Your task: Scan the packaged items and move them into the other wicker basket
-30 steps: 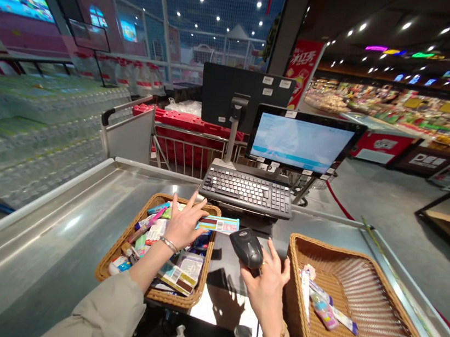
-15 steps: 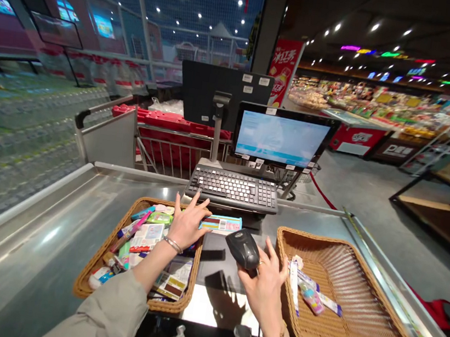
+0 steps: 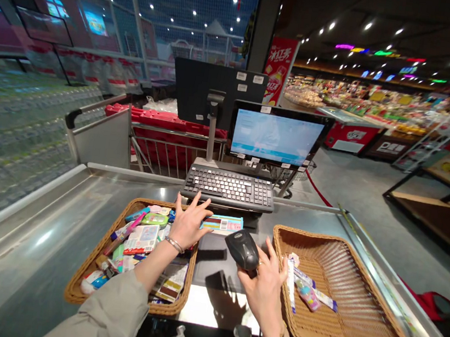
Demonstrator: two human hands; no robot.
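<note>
My left hand (image 3: pixel 189 223) reaches over the far right corner of a filled wicker basket (image 3: pixel 193 275), fingers spread. Between its thumb and fingers is the end of a long, flat light-blue packet (image 3: pixel 233 224) with a barcode, pointing right. My right hand (image 3: pixel 264 276) holds a black barcode scanner (image 3: pixel 242 249), tilted with its head toward the packet; the fingers behind it are partly hidden. Small packaged goods, including a white card-backed pack (image 3: pixel 142 237), fill the left basket. A second wicker basket (image 3: pixel 361 297) by my right hand holds a few slim packets (image 3: pixel 326 300) and a pink bottle-shaped item (image 3: pixel 308 295).
Beyond my hands, a keyboard (image 3: pixel 228 187) sits at the counter's back, under a lit screen (image 3: pixel 276 138) and a second monitor (image 3: pixel 218 93) turned away. The metal counter (image 3: pixel 45 239) has raised edges. Behind it stands a trolley (image 3: pixel 160 154).
The view has shifted slightly, so the counter, baskets and screens sit a little farther left. Both hands, the packet and the scanner hold nearly the same place in the picture.
</note>
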